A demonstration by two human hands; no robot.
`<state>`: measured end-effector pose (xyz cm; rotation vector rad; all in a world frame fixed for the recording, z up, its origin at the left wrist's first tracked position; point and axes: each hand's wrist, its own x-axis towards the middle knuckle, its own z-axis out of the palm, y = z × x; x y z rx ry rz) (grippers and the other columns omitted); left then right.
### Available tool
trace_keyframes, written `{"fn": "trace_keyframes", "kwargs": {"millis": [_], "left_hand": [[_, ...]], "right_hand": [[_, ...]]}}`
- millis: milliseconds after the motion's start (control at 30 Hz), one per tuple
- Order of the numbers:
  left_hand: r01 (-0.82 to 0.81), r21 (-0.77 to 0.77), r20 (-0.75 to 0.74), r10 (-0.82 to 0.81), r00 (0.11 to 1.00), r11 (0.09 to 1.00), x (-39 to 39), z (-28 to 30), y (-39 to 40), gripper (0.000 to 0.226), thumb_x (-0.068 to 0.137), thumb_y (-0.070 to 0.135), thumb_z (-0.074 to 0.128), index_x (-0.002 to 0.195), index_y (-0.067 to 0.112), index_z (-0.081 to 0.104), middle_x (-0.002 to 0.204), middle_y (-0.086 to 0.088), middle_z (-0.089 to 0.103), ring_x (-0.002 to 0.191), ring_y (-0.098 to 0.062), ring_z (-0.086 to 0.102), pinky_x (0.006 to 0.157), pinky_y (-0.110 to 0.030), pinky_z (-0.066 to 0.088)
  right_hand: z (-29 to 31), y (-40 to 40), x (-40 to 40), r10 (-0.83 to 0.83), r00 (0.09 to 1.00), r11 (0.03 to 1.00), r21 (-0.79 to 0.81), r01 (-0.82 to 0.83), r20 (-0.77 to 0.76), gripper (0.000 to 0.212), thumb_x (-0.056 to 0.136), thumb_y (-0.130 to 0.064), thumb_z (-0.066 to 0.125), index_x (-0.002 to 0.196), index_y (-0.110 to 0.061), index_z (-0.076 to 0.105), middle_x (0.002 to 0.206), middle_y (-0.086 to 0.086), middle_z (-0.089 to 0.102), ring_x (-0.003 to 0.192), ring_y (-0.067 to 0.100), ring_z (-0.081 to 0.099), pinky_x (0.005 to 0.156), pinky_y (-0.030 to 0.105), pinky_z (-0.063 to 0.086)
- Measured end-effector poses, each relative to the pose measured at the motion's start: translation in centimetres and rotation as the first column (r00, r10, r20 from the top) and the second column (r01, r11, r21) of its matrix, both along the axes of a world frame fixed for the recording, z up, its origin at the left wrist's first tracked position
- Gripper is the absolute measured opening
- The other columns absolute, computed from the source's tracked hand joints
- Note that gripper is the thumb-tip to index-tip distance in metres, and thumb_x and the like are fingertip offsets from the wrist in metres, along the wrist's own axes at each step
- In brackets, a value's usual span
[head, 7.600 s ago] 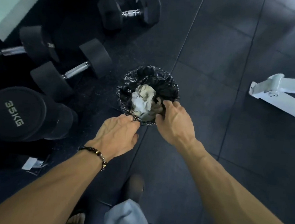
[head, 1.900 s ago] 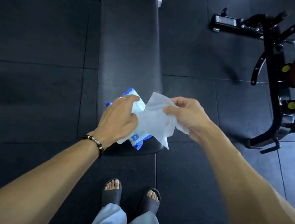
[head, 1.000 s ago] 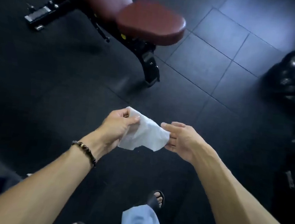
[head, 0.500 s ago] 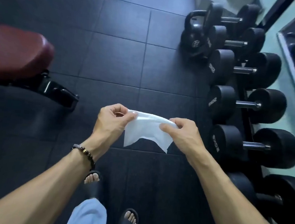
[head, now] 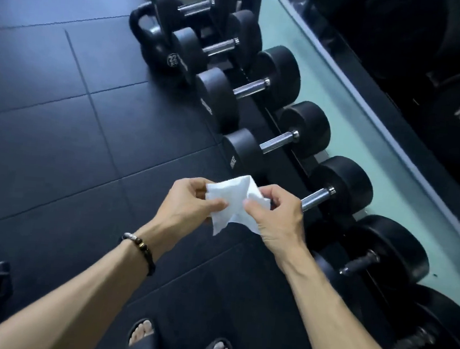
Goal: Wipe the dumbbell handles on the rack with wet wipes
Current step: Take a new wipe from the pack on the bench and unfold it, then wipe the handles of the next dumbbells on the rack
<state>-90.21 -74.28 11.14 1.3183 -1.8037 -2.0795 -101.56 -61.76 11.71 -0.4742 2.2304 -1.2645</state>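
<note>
Head view: left hand [head: 190, 203] and right hand [head: 273, 217] both pinch the wet wipe [head: 234, 202] beside the nearest chrome dumbbell handle [head: 315, 199]; best folded into a pad, then wrapped fully around it.

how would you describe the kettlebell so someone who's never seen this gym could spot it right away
Follow the row of dumbbells lying along the teal strip by the wall to its far end. The kettlebell sits there on the black floor mat, on the side away from the wall. It alone has a looped top handle and a round body instead of a straight chrome bar, with a white "22" in a circle.
</note>
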Motion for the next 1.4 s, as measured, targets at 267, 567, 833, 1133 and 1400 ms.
{"fn": "trace_keyframes", "kwargs": {"millis": [267, 567, 833, 1133, 1400], "left_hand": [[0.176, 0.209, -0.02, -0.176, 0.984, 0.962, -10.3, -1.8, 1.0, 0.034, 0.09, 0.037, 0.07, 0.102, 0.005, 0.07, 0.095, -0.013, 0.076, 0.092, -0.028, 0.074, 0.085, -0.039, 0.06], [0.303, 0.242, 0.004, -0.313, 0.95, 0.922, -19.1, -4.2, 4.0, 0.016, 0.093, 0.01, 0.066, 0.109, 0.009, 0.067, 0.088, -0.005, 0.074, 0.077, -0.017, 0.071, 0.074, -0.038, 0.062], [0.545, 0.39, -0.215, -0.502, 0.838, 0.743, -20.8, -5.1, 7.5, 0.053, 0.087, -0.018, 0.056, 0.118, 0.025, 0.061, 0.098, -0.014, 0.068, 0.08, -0.021, 0.07, 0.069, -0.032, 0.059], [0.784, 0.1, -0.244, -0.748, 0.617, 0.613, -20.5, -7.0, 16.7, 0.04, 0.071, -0.005, 0.07, 0.108, 0.01, 0.069, 0.098, -0.015, 0.073, 0.087, -0.021, 0.068, 0.076, -0.042, 0.06], [0.758, -0.535, 0.297, -0.757, 0.582, 0.373, -17.0, -12.3, 23.7, 0.059, 0.081, 0.059, 0.049, 0.127, 0.024, 0.061, 0.121, 0.004, 0.059, 0.115, -0.016, 0.054, 0.1, -0.038, 0.044]], "right_hand": [[-1.9, 2.1, -6.5, 0.119, 0.981, 0.993, 0.01, -0.122, 0.153, 0.025, 0.071, -0.027, 0.052, 0.083, -0.03, 0.074, 0.104, -0.013, 0.064, 0.086, 0.0, 0.062, 0.07, 0.012, 0.046], [-4.2, 6.9, -12.6, -0.182, 0.983, 0.982, 0.052, 0.182, -0.018, 0.019, 0.071, -0.03, 0.07, 0.088, -0.033, 0.061, 0.104, -0.012, 0.062, 0.098, 0.002, 0.06, 0.08, 0.018, 0.049], [-4.6, 12.1, -11.1, -0.458, 0.876, 0.889, 0.112, 0.445, 0.15, 0.026, 0.076, -0.014, 0.083, 0.098, -0.025, 0.076, 0.092, -0.011, 0.074, 0.084, 0.004, 0.066, 0.074, 0.018, 0.053], [-6.4, 21.9, -8.0, -0.695, 0.693, 0.716, 0.094, 0.692, 0.189, 0.031, 0.084, -0.003, 0.076, 0.092, -0.034, 0.075, 0.094, -0.009, 0.076, 0.092, 0.008, 0.071, 0.072, 0.015, 0.051], [-11.1, 28.8, -10.0, -0.718, 0.688, 0.674, 0.145, 0.724, -0.106, 0.02, 0.083, -0.009, 0.071, 0.087, -0.028, 0.076, 0.085, -0.006, 0.073, 0.065, -0.008, 0.06, 0.053, 0.005, 0.042]]}}
